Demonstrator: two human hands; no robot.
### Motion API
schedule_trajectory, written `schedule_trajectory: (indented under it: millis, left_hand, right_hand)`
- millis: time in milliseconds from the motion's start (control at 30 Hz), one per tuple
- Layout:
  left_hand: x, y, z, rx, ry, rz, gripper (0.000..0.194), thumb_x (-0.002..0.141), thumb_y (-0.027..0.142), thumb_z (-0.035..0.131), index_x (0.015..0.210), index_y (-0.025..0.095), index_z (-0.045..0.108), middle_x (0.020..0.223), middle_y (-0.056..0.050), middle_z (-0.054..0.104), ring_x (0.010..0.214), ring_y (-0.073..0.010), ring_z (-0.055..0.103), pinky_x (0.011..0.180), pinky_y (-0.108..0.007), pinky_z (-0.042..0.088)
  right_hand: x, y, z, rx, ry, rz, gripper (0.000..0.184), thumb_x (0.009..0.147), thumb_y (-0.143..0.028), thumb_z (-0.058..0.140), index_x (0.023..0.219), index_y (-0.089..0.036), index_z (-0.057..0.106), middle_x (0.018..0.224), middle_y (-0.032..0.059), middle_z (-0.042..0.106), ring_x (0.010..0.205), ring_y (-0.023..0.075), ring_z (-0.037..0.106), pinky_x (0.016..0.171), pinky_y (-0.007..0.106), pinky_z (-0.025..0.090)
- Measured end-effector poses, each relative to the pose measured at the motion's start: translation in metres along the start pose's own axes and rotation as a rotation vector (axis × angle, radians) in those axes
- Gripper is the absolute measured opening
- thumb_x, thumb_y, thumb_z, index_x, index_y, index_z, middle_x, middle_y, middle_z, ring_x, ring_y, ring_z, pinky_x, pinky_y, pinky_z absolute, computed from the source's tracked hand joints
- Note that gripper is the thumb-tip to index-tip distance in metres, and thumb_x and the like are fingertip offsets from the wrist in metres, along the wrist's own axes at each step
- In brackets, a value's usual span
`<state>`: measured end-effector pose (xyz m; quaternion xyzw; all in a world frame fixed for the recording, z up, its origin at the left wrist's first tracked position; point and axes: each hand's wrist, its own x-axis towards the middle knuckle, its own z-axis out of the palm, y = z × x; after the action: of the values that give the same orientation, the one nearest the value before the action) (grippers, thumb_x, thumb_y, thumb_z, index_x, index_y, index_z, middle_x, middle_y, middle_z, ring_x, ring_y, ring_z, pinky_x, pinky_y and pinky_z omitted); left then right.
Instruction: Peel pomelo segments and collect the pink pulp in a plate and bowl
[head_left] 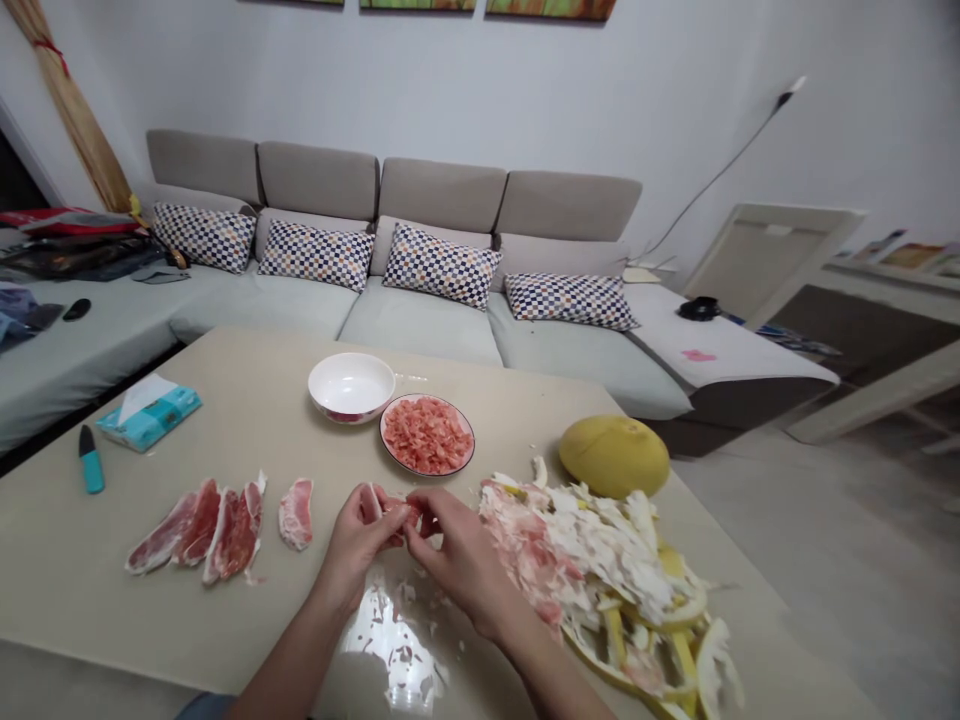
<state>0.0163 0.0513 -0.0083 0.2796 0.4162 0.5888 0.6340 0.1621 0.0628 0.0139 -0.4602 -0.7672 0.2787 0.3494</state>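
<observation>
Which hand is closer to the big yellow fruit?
Right. The right hand is across the peel pile from the yellow fruit; the left hand is farther away on the same side.

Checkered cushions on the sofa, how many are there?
4, in a row along the sofa: the far-left cushion, the second cushion, the third cushion and the far-right cushion. Others may be hidden past the left edge.

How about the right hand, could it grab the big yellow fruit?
Probably yes, reaching over: the right hand is busy with a pink piece, and peelings lie between it and the yellow fruit.
</observation>
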Motion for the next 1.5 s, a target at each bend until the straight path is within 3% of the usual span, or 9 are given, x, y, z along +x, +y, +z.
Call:
schedule_trajectory:
  millis: [133,367,600,833,1033,1167,1500]
  left_hand:
    - [-0.001,0.002,0.001,-0.038,0.019,0.025,0.035,0.063,0.028,0.083,0.078,0.019,0.053,0.075,0.001,0.065,0.074,-0.0169,0.067,0.072,-0.030,0.053]
    - [-0.001,0.003,0.001,-0.030,0.042,0.038,0.036,0.061,0.025,0.084,0.081,0.019,0.055,0.075,0.000,0.067,0.074,-0.0157,0.067,0.075,-0.029,0.053]
    - [0.001,0.002,-0.006,-0.027,0.026,-0.024,0.037,0.065,0.025,0.082,0.085,0.019,0.052,0.080,-0.002,0.070,0.071,-0.0139,0.067,0.068,-0.025,0.052]
    - [0.007,0.000,-0.011,-0.181,-0.046,-0.147,0.034,0.069,0.023,0.081,0.085,0.019,0.051,0.079,-0.001,0.070,0.067,-0.0119,0.067,0.066,-0.023,0.055]
    - [0.007,0.001,-0.011,-0.211,-0.027,-0.178,0.036,0.067,0.021,0.082,0.085,0.019,0.052,0.081,-0.003,0.071,0.069,-0.0135,0.069,0.067,-0.024,0.057]
    - [0.007,0.002,-0.012,-0.183,-0.014,-0.151,0.034,0.069,0.022,0.081,0.084,0.018,0.051,0.081,-0.004,0.072,0.069,-0.0129,0.069,0.068,-0.023,0.057]
    - [0.011,-0.003,-0.017,-0.211,0.024,-0.144,0.035,0.068,0.021,0.082,0.084,0.019,0.052,0.080,-0.002,0.071,0.068,-0.0127,0.069,0.067,-0.023,0.058]
  right_hand:
    - [-0.002,0.005,0.005,0.142,0.044,0.031,0.025,0.083,-0.026,0.064,0.107,-0.022,0.062,0.097,0.0063,0.067,0.079,0.0183,0.062,0.072,0.032,0.053]
    - [-0.001,0.003,0.003,0.319,0.039,0.158,0.017,0.081,-0.032,0.066,0.094,-0.022,0.070,0.091,0.0062,0.072,0.080,0.0206,0.067,0.071,0.032,0.056]
    - [0.004,0.001,-0.009,0.431,-0.098,0.274,0.021,0.078,-0.031,0.069,0.094,-0.019,0.074,0.089,0.0064,0.074,0.079,0.0200,0.067,0.073,0.031,0.053]
    - [0.008,0.021,-0.009,0.893,-0.259,0.448,0.028,0.076,-0.038,0.074,0.098,-0.021,0.071,0.080,0.0004,0.069,0.068,0.0131,0.063,0.068,0.027,0.052]
    - [0.010,0.032,0.002,1.165,-0.226,0.576,0.035,0.072,-0.041,0.078,0.099,-0.020,0.070,0.081,0.0012,0.069,0.064,0.0110,0.062,0.064,0.024,0.051]
    - [0.011,0.038,0.009,1.163,-0.216,0.547,0.038,0.070,-0.038,0.082,0.100,-0.019,0.070,0.088,0.0026,0.069,0.069,0.0114,0.063,0.065,0.024,0.052]
    - [0.017,0.034,0.005,1.162,-0.246,0.557,0.029,0.071,-0.035,0.082,0.090,-0.014,0.075,0.079,0.0029,0.068,0.062,0.0079,0.058,0.060,0.019,0.050]
